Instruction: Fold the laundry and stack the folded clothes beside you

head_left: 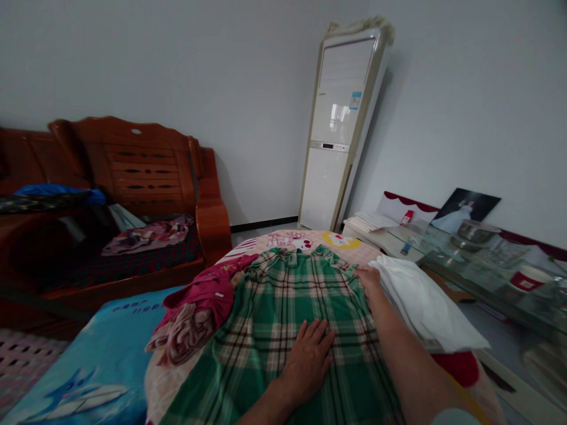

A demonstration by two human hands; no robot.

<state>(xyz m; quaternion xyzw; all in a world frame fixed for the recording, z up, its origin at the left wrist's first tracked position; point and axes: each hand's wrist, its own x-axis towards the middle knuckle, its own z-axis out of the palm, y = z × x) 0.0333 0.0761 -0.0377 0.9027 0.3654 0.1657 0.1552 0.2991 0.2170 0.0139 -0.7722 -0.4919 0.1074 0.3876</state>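
A green plaid shirt [274, 307] with white and dark brown lines lies spread out, its collar end away from me and its lower end running out of view. My left hand [310, 357] rests flat on the middle of it, fingers extended. At the shirt's right sleeve, my right hand [369, 277] has its fingers drawn together on the edge of the cloth. Under the shirt is a pink patterned cover [305, 239]. Crimson clothing [208, 292] and a rolled dusty-pink cloth [190, 333] lie along the left side. Folded white cloth [425, 301] sits right of my right forearm.
A glass-topped table [478, 277] at the right holds a metal bowl [476, 231], a paper cup [529, 277] and a photo [467, 209]. At the left are a wooden armchair [212, 206] and a blue printed package [101, 360]. A white air conditioner [328, 183] stands behind.
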